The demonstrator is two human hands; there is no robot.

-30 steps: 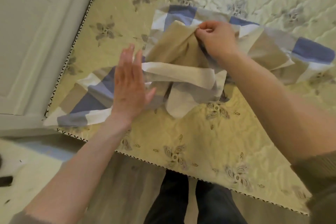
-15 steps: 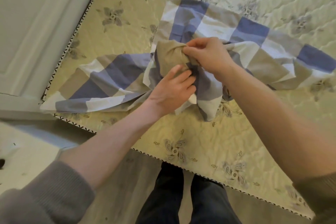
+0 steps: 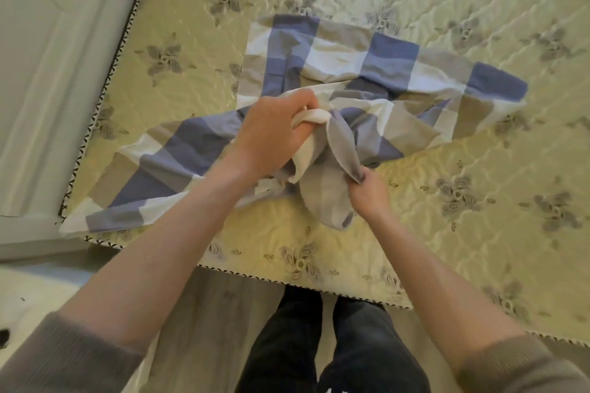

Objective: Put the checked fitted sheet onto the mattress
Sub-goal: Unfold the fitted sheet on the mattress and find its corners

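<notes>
Now both hands are closed on cloth, where a second ago the left hand (image 3: pixel 271 134) was open and flat beside the bundle and only the right was gripping. The left hand has since come onto the middle of the checked fitted sheet (image 3: pixel 357 73) and is clenched round a twisted white and grey rope of fabric, while the right hand (image 3: pixel 370 193) has dropped from the top of the bundle to its near side and is pinched shut on a grey flap close to the front edge of the mattress (image 3: pixel 447 3). Over that second the sheet has also opened out somewhat: a long checked strip reaches toward the mattress corner at the left, and a wider panel lies flat toward the middle of the bed. My reading is that the person is hunting for a hem or corner to pull the sheet open, so the task is at an early stage; no corner is tucked over the mattress yet, whose quilted top is mostly bare. No container shows anywhere in view, so nothing is held in one
</notes>
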